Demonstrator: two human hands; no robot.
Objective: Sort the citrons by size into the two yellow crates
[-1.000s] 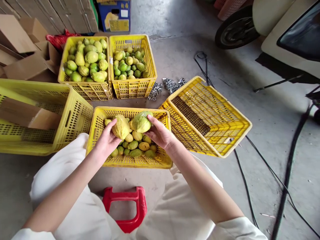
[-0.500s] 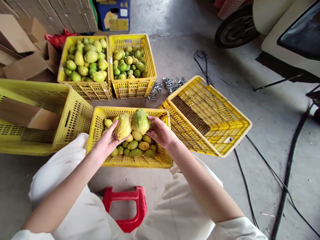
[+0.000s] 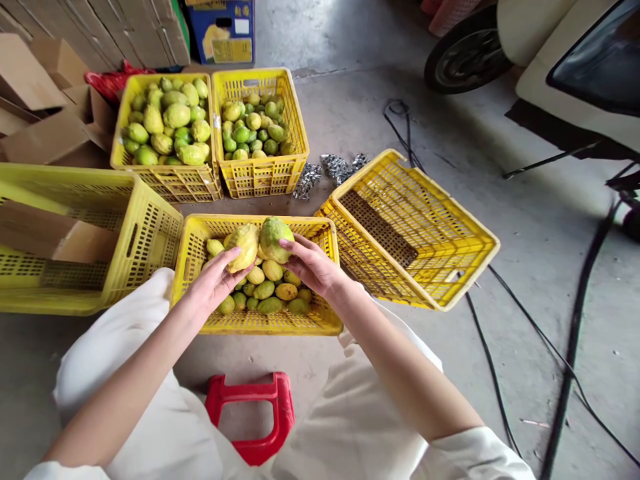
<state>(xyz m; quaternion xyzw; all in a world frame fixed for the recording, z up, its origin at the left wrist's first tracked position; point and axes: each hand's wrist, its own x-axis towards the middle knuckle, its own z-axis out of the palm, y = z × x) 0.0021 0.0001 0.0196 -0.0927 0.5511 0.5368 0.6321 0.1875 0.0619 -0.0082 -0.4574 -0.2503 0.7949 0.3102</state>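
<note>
My left hand (image 3: 219, 279) grips a large, bumpy yellow lemon (image 3: 243, 246) by its lower left side. A greener, rounder lemon (image 3: 271, 239) is in my right hand (image 3: 314, 265), thumb on its right side and fingers beneath. The two fruits are side by side, close together, above a yellow plastic crate (image 3: 255, 325). Smaller lemons (image 3: 270, 305) in yellow and green cover part of that crate's bottom; my hands hide some of them.
Two yellow crates, one with large lemons (image 3: 177, 115) and one with smaller lemons (image 3: 242, 134), stand at the back. A tilted crate (image 3: 450, 220) is on the right; a yellow-green crate (image 3: 117, 293) holds cardboard on the left. A red stool (image 3: 285, 407), black cables (image 3: 575, 347) and a vehicle wheel (image 3: 470, 50) also show.
Both lemons have shifted slightly left with my hands. The right one has turned a little, and my right thumb now lies further over it. The whole view has shifted slightly.
</note>
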